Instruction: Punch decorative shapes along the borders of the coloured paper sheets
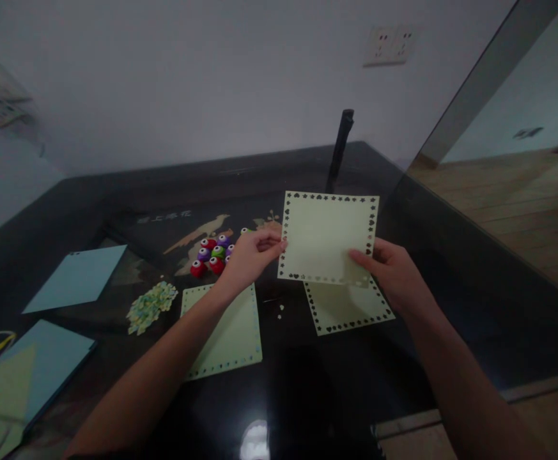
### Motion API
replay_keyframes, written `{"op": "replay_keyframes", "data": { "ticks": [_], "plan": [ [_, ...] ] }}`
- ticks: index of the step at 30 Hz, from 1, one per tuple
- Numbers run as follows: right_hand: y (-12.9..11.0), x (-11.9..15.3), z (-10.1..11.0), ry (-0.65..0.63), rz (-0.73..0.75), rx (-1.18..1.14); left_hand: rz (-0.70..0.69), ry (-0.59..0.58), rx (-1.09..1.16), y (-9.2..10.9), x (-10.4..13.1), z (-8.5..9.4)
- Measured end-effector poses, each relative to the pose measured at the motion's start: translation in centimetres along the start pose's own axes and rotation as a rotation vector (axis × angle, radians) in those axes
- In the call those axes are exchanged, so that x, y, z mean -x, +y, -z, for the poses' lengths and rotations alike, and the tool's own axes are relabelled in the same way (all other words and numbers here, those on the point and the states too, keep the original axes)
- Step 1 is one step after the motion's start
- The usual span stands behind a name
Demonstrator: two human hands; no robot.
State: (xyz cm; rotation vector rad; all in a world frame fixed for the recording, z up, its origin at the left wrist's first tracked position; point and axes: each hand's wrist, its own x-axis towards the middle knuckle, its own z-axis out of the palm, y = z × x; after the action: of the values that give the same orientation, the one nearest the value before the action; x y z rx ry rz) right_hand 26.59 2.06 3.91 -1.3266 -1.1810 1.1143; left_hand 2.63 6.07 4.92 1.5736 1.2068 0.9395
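Between my two hands a pale yellow-green square of paper (329, 236) is held up above the dark table, its edges punched with small hearts and stars. My left hand (254, 255) pinches its left edge. On the right side, my right hand (394, 271) grips it with the thumb across the front. Below it lies another punched paper sheet (350, 306), partly covered by the raised one. A third punched paper sheet (233, 335) rests under my left forearm, bluish showing through its holes. Tiny paper cut-outs (280, 312) lie between the two lower sheets.
Several red, purple and green eyed craft punches (215, 252) cluster behind my left wrist. To their left is a heap of small paper bits (151, 306). Blue sheets (77, 278) lie at the left. A black upright rod (341, 144) stands near the back wall.
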Motion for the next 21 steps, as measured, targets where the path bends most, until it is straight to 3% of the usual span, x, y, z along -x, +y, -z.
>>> {"op": "replay_keyframes", "data": {
  "ticks": [4, 9, 16, 21],
  "plan": [
    [0.0, -0.4, 0.7, 0.094, 0.095, -0.054, -0.001, -0.017, -0.006, 0.3, 0.6, -0.4],
    [-0.1, -0.9, 1.2, 0.176, 0.126, 0.015, -0.149, 0.057, -0.143, 0.2, 1.8, -1.6],
    [-0.2, -1.1, 1.9, 0.277, 0.123, 0.183, -0.308, -0.025, -0.362, -0.1, 2.7, -2.8],
    [-0.1, -1.3, 2.6, 0.218, 0.153, 0.390, -0.229, -0.141, -0.388, -0.8, 3.0, -3.6]
  ]
}}
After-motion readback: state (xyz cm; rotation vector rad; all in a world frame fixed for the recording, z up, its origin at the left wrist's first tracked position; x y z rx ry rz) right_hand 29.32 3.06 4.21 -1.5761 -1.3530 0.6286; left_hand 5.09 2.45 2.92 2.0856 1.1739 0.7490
